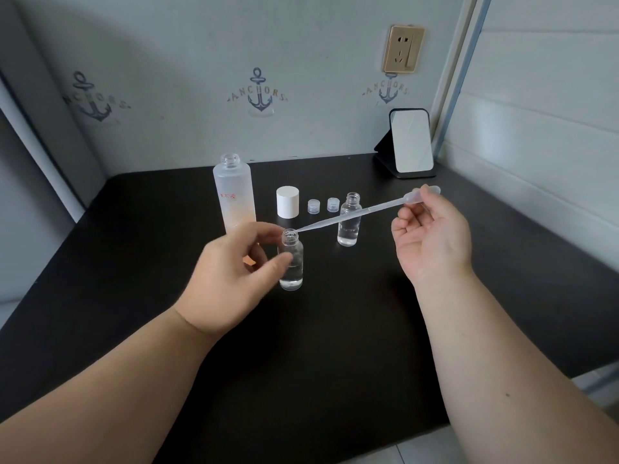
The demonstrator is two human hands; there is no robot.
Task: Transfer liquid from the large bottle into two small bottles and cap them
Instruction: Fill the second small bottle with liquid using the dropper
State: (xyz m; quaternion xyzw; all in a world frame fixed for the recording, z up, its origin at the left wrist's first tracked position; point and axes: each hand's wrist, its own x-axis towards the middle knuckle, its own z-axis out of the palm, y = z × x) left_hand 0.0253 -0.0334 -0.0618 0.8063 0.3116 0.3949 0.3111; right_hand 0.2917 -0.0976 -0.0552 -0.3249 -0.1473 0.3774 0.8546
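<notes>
On the black matte tabletop [335, 329], a tall frosted cylindrical large bottle [234, 192] with red lettering stands uncapped at about eleven o'clock from the table's middle, its lower part hidden behind the left hand [231, 279]. To its right, toward twelve o'clock, a white cylindrical cap [287, 201] stands upright, then two small ribbed translucent caps [312, 206] [332, 204] side by side, all apart from one another. At one o'clock a clear small bottle [349, 220], open-mouthed and holding clear liquid to roughly two thirds, stands just behind the long translucent plastic pipette [351, 216], whose stem crosses in front of its shoulder. Far back at two o'clock a rectangular mirror on a black folding stand [410, 144] leans near the wall, under a gold wall socket [403, 49]. A second clear small bottle [292, 262] stands upright near the centre with a shallow layer of liquid at its base; how full it is higher up is hard to make out. The left hand's thumb and curled fingers pinch this bottle at its neck and upper body from the nine o'clock side. The right hand [432, 236], at three o'clock, pinches the pipette's bulb between thumb and fingertips, and the pipette's tip rests at the bottle's open mouth.
</notes>
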